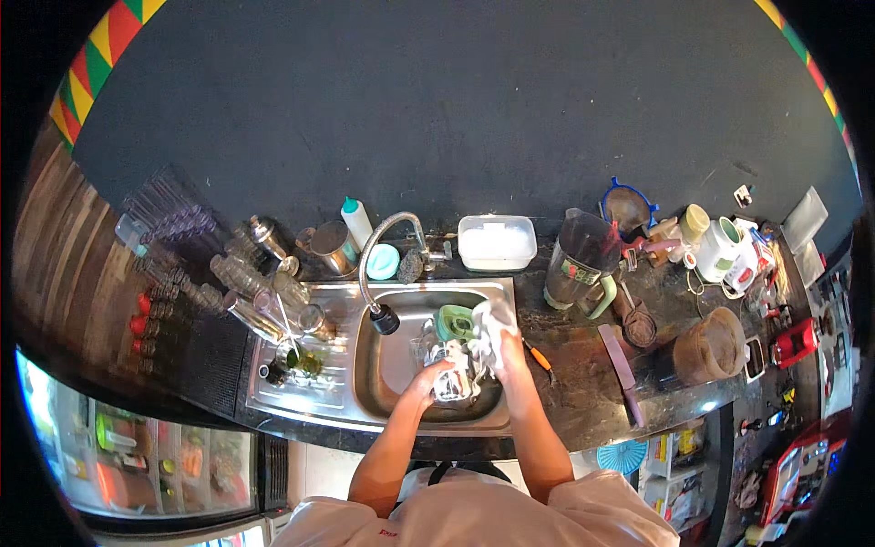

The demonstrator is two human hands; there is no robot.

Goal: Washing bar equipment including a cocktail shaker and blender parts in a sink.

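Over the right part of the steel sink [378, 410], my left hand [427, 381] is closed around a clear, soapy glass vessel [456, 381]; its exact kind is hard to make out through glare and suds. Right beside it, my right hand [503, 351] is closed in a white, foamy mass [494, 321]. Foam hides those fingers and whatever they grip. A green container [454, 323] lies in the basin behind both hands. Above the basin's left side hangs the black spray head [384, 319] of a curved metal faucet [374, 246].
Metal cups and glasses [251, 314] crowd the drainboard at left. A white tub [497, 242] stands behind the sink. To the right are an orange-handled tool [540, 358], a blender jug [577, 260], a purple knife [622, 374] and a brown-stained container [706, 346].
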